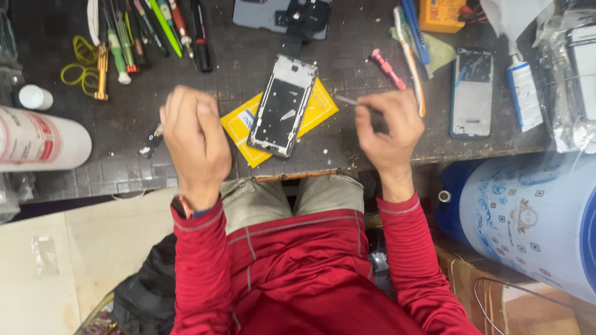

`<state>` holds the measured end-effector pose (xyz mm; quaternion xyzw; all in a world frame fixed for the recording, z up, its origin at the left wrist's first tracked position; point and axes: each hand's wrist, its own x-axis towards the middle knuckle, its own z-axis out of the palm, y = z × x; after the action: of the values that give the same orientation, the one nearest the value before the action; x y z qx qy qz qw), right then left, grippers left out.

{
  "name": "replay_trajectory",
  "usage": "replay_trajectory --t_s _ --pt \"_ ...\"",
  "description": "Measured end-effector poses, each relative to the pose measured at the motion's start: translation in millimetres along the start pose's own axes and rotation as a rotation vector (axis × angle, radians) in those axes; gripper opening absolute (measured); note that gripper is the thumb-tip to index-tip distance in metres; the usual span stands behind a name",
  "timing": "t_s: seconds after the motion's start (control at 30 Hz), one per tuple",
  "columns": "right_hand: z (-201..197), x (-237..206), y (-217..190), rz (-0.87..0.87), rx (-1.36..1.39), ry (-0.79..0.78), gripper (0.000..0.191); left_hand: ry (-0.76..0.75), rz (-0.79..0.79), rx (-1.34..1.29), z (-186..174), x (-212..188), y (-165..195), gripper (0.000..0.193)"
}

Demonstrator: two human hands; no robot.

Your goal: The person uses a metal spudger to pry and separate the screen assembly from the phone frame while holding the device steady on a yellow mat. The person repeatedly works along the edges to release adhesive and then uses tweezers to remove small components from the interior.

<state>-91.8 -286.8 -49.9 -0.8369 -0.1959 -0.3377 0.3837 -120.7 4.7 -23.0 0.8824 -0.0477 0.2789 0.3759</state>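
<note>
While phone frame (282, 107) lies between hands, right hand (390, 127) grips tweezers (349, 101).

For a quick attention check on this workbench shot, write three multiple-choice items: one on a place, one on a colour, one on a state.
1. Where does the opened phone frame lie?
A. on a yellow card
B. inside the blue drum
C. on the person's lap

2. What colour are the person's sleeves?
A. green
B. red
C. white

3. What is the right hand doing?
A. resting flat and empty
B. pinching thin metal tweezers
C. gripping the white can

Answers:
1. A: the yellow card shows beneath the frame on the dark bench.
2. B: both forearms are covered in red fabric.
3. B: the tweezers poke out from its closed fingers toward the frame; the left hand is held curled above the bench.
</note>
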Motion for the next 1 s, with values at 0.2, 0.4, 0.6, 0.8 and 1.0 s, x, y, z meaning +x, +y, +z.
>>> replay_trajectory --t_s 0.2,0.4,0.6,0.8,1.0 --pt "1.5 3.7 -8.2 -0.141 -0.043 -0.055 0.021 -0.069 0.163 -0.019 10.3 -3.5 28.7 0.008" --pt "10.4 1.1 -14.7 -0.237 -0.063 -0.093 0.026 -0.141 0.178 -0.087 31.1 -10.2 52.0 0.018" --pt "8.3 1.4 -5.3 -0.244 -0.065 -0.101 0.027 -0.155 0.152 -0.084 43.7 -6.5 56.9 0.012" --pt "7.7 2.1 -4.1 -0.267 -0.058 -0.112 0.027 -0.164 0.233 -0.043 40.8 -5.8 51.1 0.009" --pt "2.0 3.2 -1.1 -0.281 -0.044 -0.131 0.026 -0.216 0.320 0.059 41.2 1.2 52.1 0.010"
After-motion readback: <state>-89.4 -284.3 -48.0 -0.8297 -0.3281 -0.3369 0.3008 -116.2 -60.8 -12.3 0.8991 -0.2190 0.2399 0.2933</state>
